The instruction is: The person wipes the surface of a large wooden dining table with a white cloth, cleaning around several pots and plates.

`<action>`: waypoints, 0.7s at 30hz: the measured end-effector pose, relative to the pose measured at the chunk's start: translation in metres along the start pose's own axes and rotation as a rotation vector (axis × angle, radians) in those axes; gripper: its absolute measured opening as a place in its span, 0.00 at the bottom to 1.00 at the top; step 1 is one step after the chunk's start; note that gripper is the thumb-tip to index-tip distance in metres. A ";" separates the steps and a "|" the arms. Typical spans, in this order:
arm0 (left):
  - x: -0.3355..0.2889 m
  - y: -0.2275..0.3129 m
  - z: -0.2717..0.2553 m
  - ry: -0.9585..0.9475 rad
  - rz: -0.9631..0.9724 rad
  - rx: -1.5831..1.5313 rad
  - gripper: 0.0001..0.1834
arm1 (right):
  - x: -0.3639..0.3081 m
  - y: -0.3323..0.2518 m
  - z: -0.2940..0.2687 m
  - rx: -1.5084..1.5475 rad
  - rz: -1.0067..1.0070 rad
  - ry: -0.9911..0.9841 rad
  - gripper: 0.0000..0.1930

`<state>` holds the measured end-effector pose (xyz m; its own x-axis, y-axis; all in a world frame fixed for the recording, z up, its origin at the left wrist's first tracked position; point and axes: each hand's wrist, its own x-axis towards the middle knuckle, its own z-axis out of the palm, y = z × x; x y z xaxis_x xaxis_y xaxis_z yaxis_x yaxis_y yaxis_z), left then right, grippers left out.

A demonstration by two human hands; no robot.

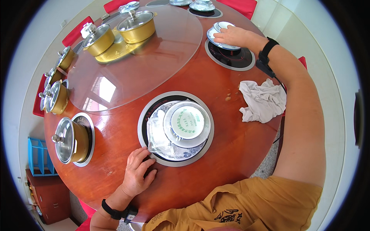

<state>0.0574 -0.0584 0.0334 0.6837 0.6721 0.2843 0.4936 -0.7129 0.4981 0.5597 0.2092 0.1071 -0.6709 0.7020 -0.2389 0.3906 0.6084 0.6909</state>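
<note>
Plate (211, 34) holds bowl (223, 25) — right hand (233, 36) touching them

A large round glass turntable (162, 71) carries two golden pots (137, 35), which are covered with clear glass lids (142, 20). At the right lies a crumpled white cloth (264, 102). At the lower left, a blue rack (36, 154) stands upon a reddish-brown cabinet (54, 194).

white plate (179, 156) with blue patterning
</note>
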 end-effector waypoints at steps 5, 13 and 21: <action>-0.002 0.001 -0.001 -0.006 0.000 -0.002 0.22 | -0.035 -0.014 -0.008 0.037 -0.039 0.004 0.18; -0.003 0.002 0.002 0.013 0.016 0.017 0.22 | -0.071 -0.036 -0.014 -0.003 -0.023 0.102 0.18; -0.003 0.001 0.002 0.033 0.035 0.045 0.20 | -0.062 -0.043 -0.024 0.040 0.024 0.024 0.21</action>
<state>0.0571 -0.0615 0.0319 0.6830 0.6524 0.3285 0.4940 -0.7439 0.4501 0.5692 0.1307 0.1079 -0.6754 0.7080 -0.2061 0.4316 0.6062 0.6680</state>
